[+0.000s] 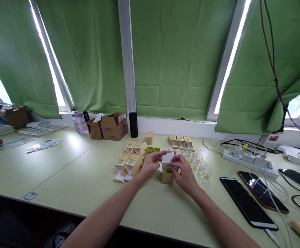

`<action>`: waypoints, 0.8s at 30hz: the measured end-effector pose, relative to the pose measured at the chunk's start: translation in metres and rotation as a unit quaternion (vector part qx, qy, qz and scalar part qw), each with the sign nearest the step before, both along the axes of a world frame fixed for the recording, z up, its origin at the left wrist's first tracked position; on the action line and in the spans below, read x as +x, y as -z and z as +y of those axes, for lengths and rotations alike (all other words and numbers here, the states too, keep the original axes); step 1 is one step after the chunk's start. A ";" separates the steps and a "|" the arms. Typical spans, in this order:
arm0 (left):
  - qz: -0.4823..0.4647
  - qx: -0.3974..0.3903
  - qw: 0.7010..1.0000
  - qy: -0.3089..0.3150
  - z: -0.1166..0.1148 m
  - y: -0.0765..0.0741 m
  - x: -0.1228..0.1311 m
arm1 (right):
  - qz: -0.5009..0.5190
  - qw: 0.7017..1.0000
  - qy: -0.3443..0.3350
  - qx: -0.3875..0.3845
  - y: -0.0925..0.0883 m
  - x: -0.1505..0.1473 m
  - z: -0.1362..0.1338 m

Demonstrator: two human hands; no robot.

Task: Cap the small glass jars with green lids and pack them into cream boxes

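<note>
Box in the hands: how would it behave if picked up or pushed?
The box looks like thin card with its flap open, so probably light and easy to crush. Left hand and right hand pinch the flap, which likely bends. Flat-sided on the table, it should slide, not roll.

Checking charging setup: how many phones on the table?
3, all at right: black phone nearest the camera, copper-rimmed phone beside it, third phone at far right. More may be hidden.
</note>
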State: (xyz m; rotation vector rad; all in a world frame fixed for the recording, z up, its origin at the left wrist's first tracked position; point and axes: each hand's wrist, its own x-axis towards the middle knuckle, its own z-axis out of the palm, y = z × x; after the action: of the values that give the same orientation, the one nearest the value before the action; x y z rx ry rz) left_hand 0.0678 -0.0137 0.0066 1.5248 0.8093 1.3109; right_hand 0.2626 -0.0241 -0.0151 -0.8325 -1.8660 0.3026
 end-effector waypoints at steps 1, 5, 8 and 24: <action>0.001 -0.001 1.000 -0.003 0.000 0.000 0.000 | 0.000 1.000 -0.001 0.000 -0.001 0.000 0.000; -0.003 -0.006 1.000 -0.015 -0.001 -0.001 0.000 | 0.015 1.000 0.002 0.003 -0.006 0.000 -0.003; -0.011 -0.013 1.000 -0.013 0.001 0.000 0.000 | 0.051 0.999 0.013 0.001 -0.008 0.003 -0.002; -0.035 -0.046 0.998 -0.011 0.004 0.002 0.002 | 0.221 0.958 0.073 -0.165 0.007 0.013 0.018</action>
State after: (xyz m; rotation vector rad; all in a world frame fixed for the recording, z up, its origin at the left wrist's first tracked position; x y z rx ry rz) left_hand 0.0701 -0.0102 0.0046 1.3944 0.8329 1.3167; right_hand 0.2756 -0.0061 -0.0220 -1.0260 -1.3458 0.6637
